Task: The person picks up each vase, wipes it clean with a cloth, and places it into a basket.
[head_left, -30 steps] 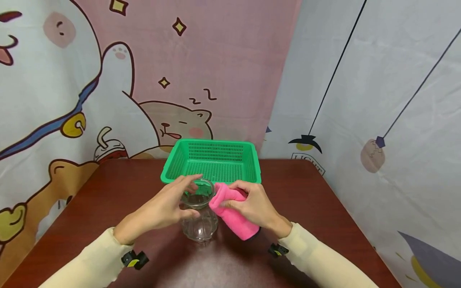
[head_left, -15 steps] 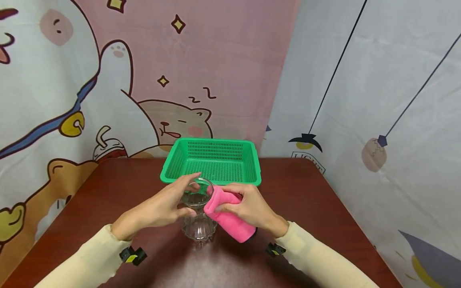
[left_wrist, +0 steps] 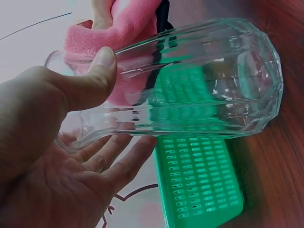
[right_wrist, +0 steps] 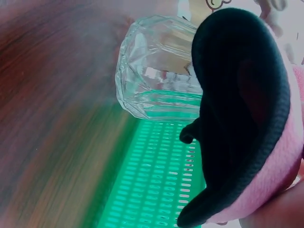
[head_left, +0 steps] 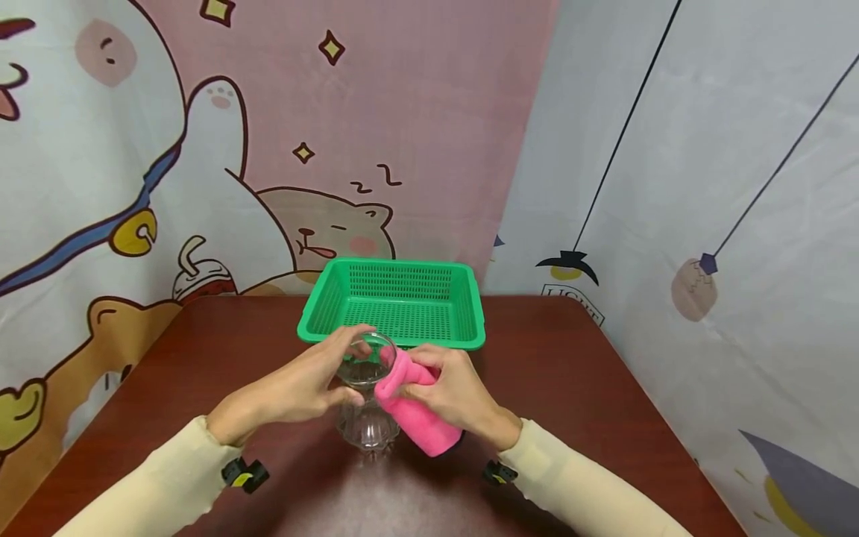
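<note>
A clear glass vase [head_left: 369, 426] with a faceted body and flared rim stands upright on the table in the head view. My left hand [head_left: 298, 384] holds it around the neck, thumb on the near side and fingers behind, as the left wrist view shows. My right hand [head_left: 452, 388] pinches a pink plush cloth [head_left: 424, 426], thumb in front and fingers behind. The cloth's folded upper end lies right at the vase's rim. Its dark lining and edging [right_wrist: 237, 95] fill much of the right wrist view and hide part of the vase.
Behind the vase sits a green perforated plastic basket [head_left: 475, 309] on the dark red-brown table [head_left: 577, 418]. A cartoon-printed curtain [head_left: 429, 134] hangs close behind the table, and a pale one [head_left: 772, 224] runs along the right side.
My right hand has moved left with the cloth, bringing its upper end from beside the vase to the rim. My left hand and the vase have barely shifted.
</note>
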A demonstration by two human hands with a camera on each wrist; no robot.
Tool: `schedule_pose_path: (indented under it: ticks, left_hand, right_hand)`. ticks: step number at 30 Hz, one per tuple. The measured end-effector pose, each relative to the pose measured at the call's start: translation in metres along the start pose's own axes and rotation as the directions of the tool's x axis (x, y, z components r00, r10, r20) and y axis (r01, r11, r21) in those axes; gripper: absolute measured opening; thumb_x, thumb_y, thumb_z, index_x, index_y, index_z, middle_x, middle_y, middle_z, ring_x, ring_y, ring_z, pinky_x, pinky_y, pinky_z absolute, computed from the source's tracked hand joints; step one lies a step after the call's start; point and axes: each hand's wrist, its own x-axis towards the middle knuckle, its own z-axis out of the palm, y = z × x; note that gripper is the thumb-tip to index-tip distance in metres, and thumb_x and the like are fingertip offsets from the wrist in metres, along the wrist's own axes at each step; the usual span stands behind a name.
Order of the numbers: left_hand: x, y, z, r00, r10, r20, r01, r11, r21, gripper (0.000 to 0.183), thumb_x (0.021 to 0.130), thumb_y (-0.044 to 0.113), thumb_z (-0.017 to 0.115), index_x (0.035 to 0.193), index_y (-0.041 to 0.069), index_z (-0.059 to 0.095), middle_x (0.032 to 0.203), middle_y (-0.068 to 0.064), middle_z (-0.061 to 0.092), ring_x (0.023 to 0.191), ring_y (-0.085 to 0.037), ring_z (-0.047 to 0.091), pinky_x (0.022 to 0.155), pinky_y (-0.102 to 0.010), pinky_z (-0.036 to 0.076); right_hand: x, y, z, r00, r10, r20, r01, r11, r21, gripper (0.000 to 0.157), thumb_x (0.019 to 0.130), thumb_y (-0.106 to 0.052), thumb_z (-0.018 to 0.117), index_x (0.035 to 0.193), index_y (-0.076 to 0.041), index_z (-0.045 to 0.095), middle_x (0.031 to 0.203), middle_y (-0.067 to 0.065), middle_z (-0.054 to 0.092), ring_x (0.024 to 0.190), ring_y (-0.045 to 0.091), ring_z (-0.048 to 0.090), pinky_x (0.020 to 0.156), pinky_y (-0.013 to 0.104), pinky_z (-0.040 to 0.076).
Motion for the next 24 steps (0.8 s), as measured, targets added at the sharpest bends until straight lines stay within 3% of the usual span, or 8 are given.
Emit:
schedule_pose_path:
  ticks: [11,20,24]
  left_hand:
    - [0.0011,-0.0005,-0.0007,1.0,0.02,0.01,-0.02,1.0,0.005,0.094,0.101,0.018,0.092,0.174,0.002,0.035,0.149,-0.018,0.066,0.144,-0.037,0.072,0.114,-0.055,0.064]
    - [0.0017,-0.0002,-0.0003,1.0,-0.005,0.029,0.005,1.0,-0.011,0.097,0.101,0.014,0.091,0.177,0.003,0.031,0.152,-0.02,0.065,0.147,-0.038,0.071,0.106,-0.044,0.068]
    - [0.002,-0.0009,-0.0016,0.999,-0.011,0.033,0.012,1.0,-0.013,0.098,0.102,0.016,0.09,0.177,0.003,0.03,0.153,-0.02,0.064,0.146,-0.038,0.07,0.107,-0.048,0.068]
  right_hand:
    - [0.0007,0.0004,0.0021,0.996,-0.016,0.084,0.025,0.993,-0.119,0.027,0.09,-0.01,0.102,0.115,-0.014,0.093,0.116,0.003,0.087,0.107,0.015,0.078,0.074,0.022,0.063]
    - [0.0026,0.003,0.0001,0.987,0.001,0.162,0.03,0.981,-0.19,0.031,0.09,-0.021,0.104,0.118,-0.017,0.092,0.115,0.0,0.089,0.106,0.011,0.079,0.077,0.021,0.062]
    - [0.0042,0.006,0.0003,0.983,0.015,0.184,0.025,0.977,-0.213,0.032,0.09,-0.025,0.105,0.118,-0.017,0.093,0.111,-0.002,0.089,0.1,0.008,0.076,0.076,0.02,0.06]
